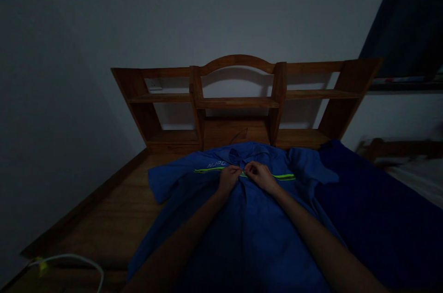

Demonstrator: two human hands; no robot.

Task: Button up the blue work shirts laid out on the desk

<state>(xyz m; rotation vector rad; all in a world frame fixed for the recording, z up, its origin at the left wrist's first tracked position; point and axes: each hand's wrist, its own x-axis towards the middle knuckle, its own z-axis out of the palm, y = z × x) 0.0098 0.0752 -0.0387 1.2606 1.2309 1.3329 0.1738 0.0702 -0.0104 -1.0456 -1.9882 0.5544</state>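
A blue short-sleeved shirt (pixel 263 219) lies spread out front side up, its collar toward the shelf. A yellow-green stripe crosses its chest, and pale lettering sits above the stripe on the left. Both hands meet at the front opening just below the collar. My left hand (pixel 230 178) pinches the fabric on the left side of the opening. Close beside it, my right hand (pixel 260 176) has its fingers curled and pinched on the opposite edge. The fingertips are nearly touching. Dim light and small size hide any button between them.
A wooden shelf unit (pixel 238 103) stands against the wall behind the shirt. The shirt lies on a wooden surface (pixel 114 205). Dark blue cloth (pixel 374 219) lies at the right. A white cable (pixel 78 256) curves at the lower left. A dark curtain (pixel 408 20) hangs at upper right.
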